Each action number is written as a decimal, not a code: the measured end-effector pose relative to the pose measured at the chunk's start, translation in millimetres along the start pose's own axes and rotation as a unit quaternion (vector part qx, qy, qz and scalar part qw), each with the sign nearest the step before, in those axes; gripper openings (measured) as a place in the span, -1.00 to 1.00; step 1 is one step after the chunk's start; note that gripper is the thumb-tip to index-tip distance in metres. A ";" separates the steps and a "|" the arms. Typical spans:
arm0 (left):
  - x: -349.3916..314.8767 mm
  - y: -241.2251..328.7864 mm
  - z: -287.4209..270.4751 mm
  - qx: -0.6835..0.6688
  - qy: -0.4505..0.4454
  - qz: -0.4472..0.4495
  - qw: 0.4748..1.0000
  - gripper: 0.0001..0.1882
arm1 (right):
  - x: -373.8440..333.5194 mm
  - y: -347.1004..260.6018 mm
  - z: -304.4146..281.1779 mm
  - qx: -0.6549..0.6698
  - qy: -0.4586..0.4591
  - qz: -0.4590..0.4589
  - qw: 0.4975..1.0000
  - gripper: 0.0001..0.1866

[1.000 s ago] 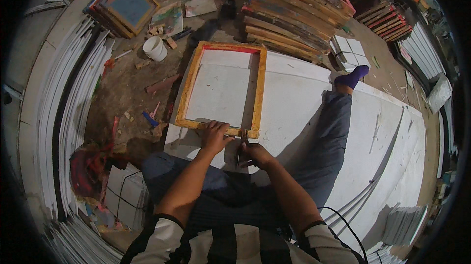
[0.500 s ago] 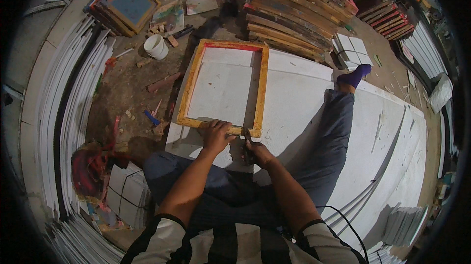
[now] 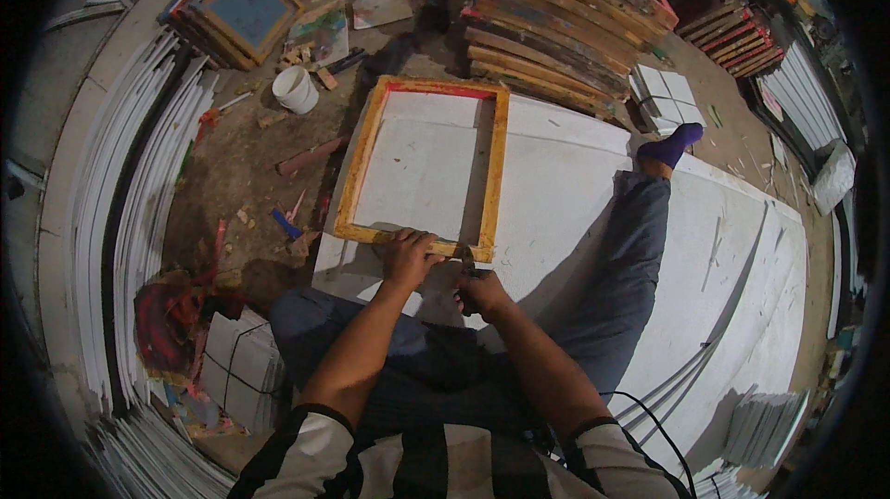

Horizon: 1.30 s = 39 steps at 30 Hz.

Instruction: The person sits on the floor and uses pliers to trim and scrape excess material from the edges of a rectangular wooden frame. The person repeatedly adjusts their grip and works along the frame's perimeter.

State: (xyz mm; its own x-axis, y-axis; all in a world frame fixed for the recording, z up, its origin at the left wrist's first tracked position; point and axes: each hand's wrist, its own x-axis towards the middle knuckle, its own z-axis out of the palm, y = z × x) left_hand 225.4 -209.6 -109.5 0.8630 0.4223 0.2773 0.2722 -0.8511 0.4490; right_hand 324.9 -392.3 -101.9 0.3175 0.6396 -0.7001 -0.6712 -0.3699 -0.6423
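Note:
A yellow-brown wooden frame (image 3: 498,161) with red along its inner far edge lies on white sheet material. My left hand (image 3: 408,258) is closed over its near rail, fingers on top of the wood. Close by on the right, my right hand (image 3: 482,295) is wrapped around a dark hand tool (image 3: 467,258) that looks like pliers. The tool's tip meets the near rail close to the frame's right corner. What its jaws grip there is too small to make out.
The white sheets (image 3: 575,165) spread beneath the frame and my outstretched leg. Beyond them lies a stack of wooden frames (image 3: 556,26). A white bucket (image 3: 295,89) stands on the floor at left, near scraps and a blue piece (image 3: 286,223). White strips (image 3: 130,193) line the far left.
My right hand has turned, and the fingers have closed further around the pliers' handles, which were spread wider before. The frame and my left hand have barely moved.

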 end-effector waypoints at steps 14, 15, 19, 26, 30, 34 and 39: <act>0.7 -1.3 -0.3 0.046 -0.047 -0.028 0.997 -0.55 | -8.3 -37.7 -2.3 0.051 -0.039 0.125 0.990 -0.84; 1.7 2.9 -1.0 0.040 -0.054 -0.043 0.997 -0.55 | -8.7 -33.7 -6.1 0.040 -0.048 0.111 0.992 -0.84; 0.6 0.9 1.3 0.006 -0.045 -0.050 0.998 -0.54 | -21.7 -22.5 -15.3 -0.135 -0.058 0.011 0.989 -0.77; 0.7 -3.9 3.3 -0.001 -0.021 -0.014 1.000 -0.56 | -33.8 12.1 -35.9 -0.287 -0.070 -0.088 0.952 -0.47; -1.3 -5.9 4.2 -0.012 -0.021 -0.017 1.000 -0.56 | -21.3 13.1 -37.4 -0.142 -0.109 -0.029 0.983 -0.32; 0.5 -2.0 0.4 0.002 -0.038 -0.032 0.999 -0.55 | -8.8 -6.0 -26.9 -0.089 -0.123 -0.008 0.988 -0.29; -2.4 -1.2 -1.3 0.015 -0.037 -0.034 0.999 -0.52 | 0.3 -26.0 -15.0 -0.046 -0.139 0.050 0.988 -0.32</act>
State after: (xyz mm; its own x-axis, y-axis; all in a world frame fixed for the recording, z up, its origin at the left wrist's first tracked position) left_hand 222.4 -209.3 -109.6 0.8710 0.4562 0.1821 0.3435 -0.8306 0.4382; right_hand 352.5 -392.6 -90.1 0.0467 0.7522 -0.6573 -0.6221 -0.4929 -0.6083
